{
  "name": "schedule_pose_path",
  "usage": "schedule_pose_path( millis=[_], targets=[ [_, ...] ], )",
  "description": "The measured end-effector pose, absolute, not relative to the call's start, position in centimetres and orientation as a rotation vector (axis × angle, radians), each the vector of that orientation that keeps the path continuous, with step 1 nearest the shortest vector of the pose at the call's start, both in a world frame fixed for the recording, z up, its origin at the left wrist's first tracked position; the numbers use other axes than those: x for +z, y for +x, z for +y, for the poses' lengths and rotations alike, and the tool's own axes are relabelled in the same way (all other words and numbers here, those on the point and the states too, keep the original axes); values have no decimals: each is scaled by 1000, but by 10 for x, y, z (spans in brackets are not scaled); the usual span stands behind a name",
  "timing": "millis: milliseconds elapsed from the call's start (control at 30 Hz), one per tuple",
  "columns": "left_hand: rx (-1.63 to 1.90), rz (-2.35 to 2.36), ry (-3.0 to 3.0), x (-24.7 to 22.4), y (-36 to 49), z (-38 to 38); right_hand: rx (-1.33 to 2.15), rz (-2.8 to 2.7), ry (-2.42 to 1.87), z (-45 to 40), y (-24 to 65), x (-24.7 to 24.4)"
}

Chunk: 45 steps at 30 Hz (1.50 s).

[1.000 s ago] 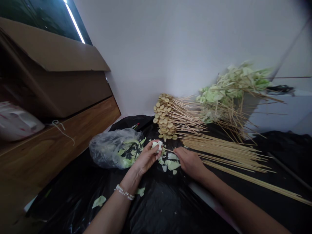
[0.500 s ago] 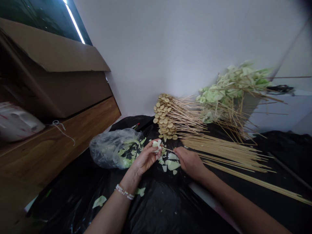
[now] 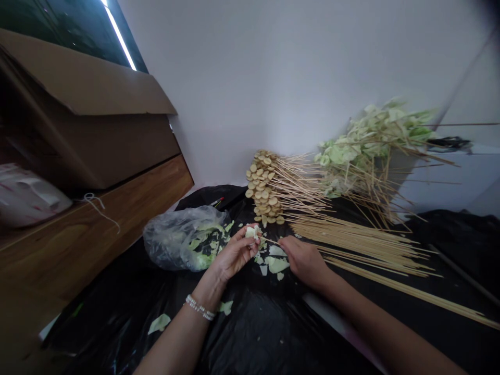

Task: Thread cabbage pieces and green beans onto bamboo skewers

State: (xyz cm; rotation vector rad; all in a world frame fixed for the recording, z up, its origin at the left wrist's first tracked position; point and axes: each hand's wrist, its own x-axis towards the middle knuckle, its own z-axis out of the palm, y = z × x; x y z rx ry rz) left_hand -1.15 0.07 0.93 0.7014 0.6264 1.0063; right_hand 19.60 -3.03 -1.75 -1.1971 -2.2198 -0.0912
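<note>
A: What is the left hand (image 3: pixel 236 255) doing?

B: It's pinching a leaf (image 3: pixel 253 232) just below the middle of the view, thumb and fingers clamping on it. I'm reading the clock from that leaf.

A: And the right hand (image 3: pixel 305 259)?

B: It's working at four o'clock, fingers closing together around a stick (image 3: pixel 269 240). The stick is running up to the leaf; I can't tell how deep its tip is sitting.

A: What's lying around them?

B: Scraps (image 3: pixel 277 264) are lying near five o'clock, on black plastic (image 3: pixel 250 323). A clear bag (image 3: pixel 164 239) is slumping at nine.

A: Farther out?

B: Skewered slices (image 3: pixel 263 182) are stacking up at twelve, skewered greens (image 3: pixel 375 130) are heaping at two, and bare sticks (image 3: pixel 359 242) are stretching out at three. A box (image 3: pixel 117 140) is standing at ten.
</note>
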Motion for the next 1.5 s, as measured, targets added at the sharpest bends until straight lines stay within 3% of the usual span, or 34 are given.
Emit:
schedule_pose_path(
  millis=[700, 1500],
  targets=[
    [825, 698, 892, 5, -3, -8, -197, -2369, -1157, -36, 190, -17],
    [1181, 745, 639, 1, -10, 8, -164, -2207, -1362, -30, 200, -13]
  ],
)
